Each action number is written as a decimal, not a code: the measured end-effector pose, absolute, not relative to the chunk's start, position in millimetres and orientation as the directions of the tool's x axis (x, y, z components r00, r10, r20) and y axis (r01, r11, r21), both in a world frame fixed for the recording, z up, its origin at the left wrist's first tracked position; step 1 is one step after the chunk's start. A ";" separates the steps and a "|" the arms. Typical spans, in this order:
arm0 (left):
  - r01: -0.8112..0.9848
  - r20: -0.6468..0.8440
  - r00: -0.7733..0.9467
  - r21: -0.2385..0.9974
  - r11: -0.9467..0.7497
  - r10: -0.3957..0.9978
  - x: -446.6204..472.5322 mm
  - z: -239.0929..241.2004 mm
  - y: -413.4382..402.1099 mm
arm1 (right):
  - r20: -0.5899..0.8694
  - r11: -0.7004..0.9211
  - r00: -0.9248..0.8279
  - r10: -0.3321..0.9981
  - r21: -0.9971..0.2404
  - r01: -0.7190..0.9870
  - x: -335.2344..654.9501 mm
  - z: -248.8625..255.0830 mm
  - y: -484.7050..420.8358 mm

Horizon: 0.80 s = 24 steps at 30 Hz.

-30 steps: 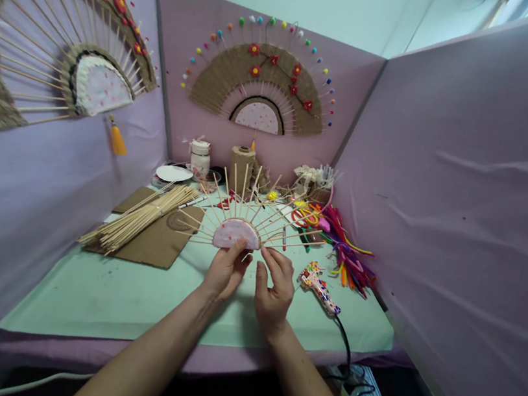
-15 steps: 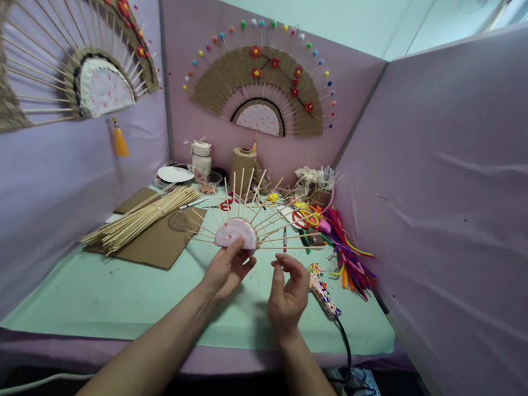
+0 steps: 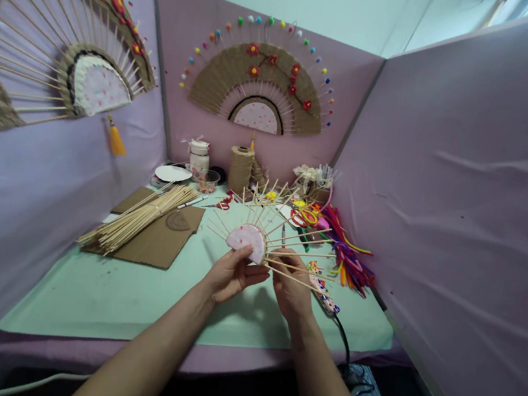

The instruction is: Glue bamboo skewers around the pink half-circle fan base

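While tilted, right end low, here in mid-air over the desk point(image 3: 96, 305): the fan frame point(image 3: 250, 232), right between both hands. Gripped by the left hand point(image 3: 228, 275), thumb in front on the pale half-disc point(image 3: 238, 239), other fingers beneath. Over to the right hand point(image 3: 292, 294), fingers in behind the sticks point(image 3: 305, 255) on that side, tips hidden, impossible to tell whether closed on one. Probably featherlight, stiff at the half-disc, springy and snappable out along the sticks, hardly slippery. Best to take hold by the flat edge, under that left thumb, never by stick tips. And outward: just beyond the right knuckles, apparently a glue gun point(image 3: 329, 302); farther right, bright pipe cleaners point(image 3: 352, 253); well left of the left fingers, a stick bundle point(image 3: 143, 217) across cardboard point(image 3: 158, 249).
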<state>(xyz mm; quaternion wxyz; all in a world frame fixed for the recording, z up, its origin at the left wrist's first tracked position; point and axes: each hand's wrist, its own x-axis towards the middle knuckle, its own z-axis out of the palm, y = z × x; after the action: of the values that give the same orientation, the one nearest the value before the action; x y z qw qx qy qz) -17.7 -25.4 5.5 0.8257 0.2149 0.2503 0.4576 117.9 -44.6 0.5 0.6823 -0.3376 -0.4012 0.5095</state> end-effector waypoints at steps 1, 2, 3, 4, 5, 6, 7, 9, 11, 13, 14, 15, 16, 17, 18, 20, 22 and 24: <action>-0.641 -0.218 0.463 0.587 0.494 0.859 -17.9 5.0 -25.2 | 0.206 0.259 0.169 0.964 -0.871 -0.418 117.8 0.0 -44.5; -0.633 -0.219 0.470 0.591 0.500 0.855 -18.2 4.6 -25.0 | 0.209 0.265 0.177 0.962 -0.870 -0.416 117.5 -0.7 -44.3; -0.626 -0.221 0.475 0.595 0.504 0.852 -18.4 4.4 -24.9 | 0.213 0.272 0.182 0.960 -0.866 -0.419 117.1 -1.5 -44.2; -0.620 -0.226 0.478 0.599 0.508 0.849 -18.5 4.3 -24.9 | 0.219 0.280 0.188 0.957 -0.861 -0.425 116.5 -2.3 -44.1; -0.613 -0.231 0.479 0.602 0.511 0.847 -18.6 4.5 -24.9 | 0.226 0.289 0.193 0.955 -0.855 -0.429 115.9 -2.9 -44.0; -0.607 -0.237 0.480 0.605 0.515 0.845 -18.5 4.8 -25.1 | 0.236 0.303 0.202 0.950 -0.851 -0.429 115.2 -3.4 -44.2; -0.603 -0.243 0.480 0.606 0.518 0.843 -18.4 5.2 -25.3 | 0.247 0.317 0.212 0.945 -0.850 -0.421 114.5 -3.5 -44.4; -0.598 -0.252 0.482 0.606 0.525 0.839 -18.2 6.1 -25.8 | 0.265 0.338 0.228 0.937 -0.856 -0.391 113.4 -3.0 -45.2; -0.598 -0.254 0.484 0.603 0.528 0.838 -18.2 6.5 -26.1 | 0.270 0.340 0.231 0.935 -0.867 -0.364 113.0 -1.7 -46.3; -0.601 -0.244 0.491 0.600 0.528 0.837 -18.4 6.4 -26.0 | 0.263 0.332 0.228 0.937 -0.872 -0.360 113.2 -0.8 -47.1; -0.604 -0.236 0.496 0.598 0.527 0.836 -18.6 6.2 -25.9 | 0.257 0.328 0.229 0.939 -0.872 -0.364 113.4 -0.6 -47.3; -0.608 -0.227 0.501 0.595 0.526 0.835 -18.8 6.0 -25.7 | 0.250 0.322 0.231 0.940 -0.871 -0.370 113.7 -0.6 -47.5; -0.610 -0.221 0.504 0.593 0.526 0.835 -18.9 5.9 -25.5 | 0.241 0.315 0.232 0.942 -0.872 -0.375 114.1 -0.7 -47.6; -0.613 -0.218 0.505 0.590 0.525 0.835 -19.0 5.8 -25.3 | 0.230 0.305 0.230 0.946 -0.875 -0.377 114.6 -1.1 -47.7; -0.617 -0.218 0.501 0.589 0.522 0.838 -18.9 5.9 -25.1 | 0.221 0.294 0.225 0.949 -0.876 -0.381 115.4 -1.4 -47.9; -0.630 -0.223 0.480 0.586 0.510 0.848 -18.4 6.2 -24.9 | 0.215 0.277 0.198 0.956 -0.881 -0.383 118.0 -2.2 -48.2; -0.645 -0.225 0.453 0.585 0.492 0.862 -17.6 6.7 -24.8 | 0.230 0.272 0.154 0.961 -0.892 -0.361 122.0 -2.6 -48.9; -0.656 -0.228 0.428 0.587 0.474 0.874 -16.9 7.0 -24.6 | 0.255 0.282 0.125 0.959 -0.908 -0.310 126.9 -2.6 -49.9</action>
<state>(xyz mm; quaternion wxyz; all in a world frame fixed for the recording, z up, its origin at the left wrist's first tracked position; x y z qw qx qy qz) -16.9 -24.6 7.0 0.8184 0.2107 0.2594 0.4674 126.9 -49.9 -2.6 0.6596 -0.3571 -0.4539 0.4811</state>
